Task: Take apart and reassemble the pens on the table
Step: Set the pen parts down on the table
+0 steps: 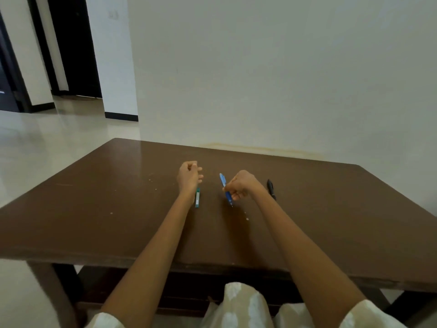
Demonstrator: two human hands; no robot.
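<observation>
Three pens are on the brown table (99, 209). My right hand (243, 184) pinches a blue pen (223, 183) near its lower end, its tip pointing down toward the tabletop. A green and white pen (197, 197) lies flat just right of my left wrist. My left hand (189, 175) hovers over the table with its fingers curled in and nothing visible in them. A black pen (270, 187) lies on the table to the right of my right hand, partly hidden behind the wrist.
The table's far edge stands against a pale wall (260, 79). Small white specks dot the tabletop. Tiled floor and a dark doorway (71, 43) are off to the left. My lap in light clothing shows below the table's near edge.
</observation>
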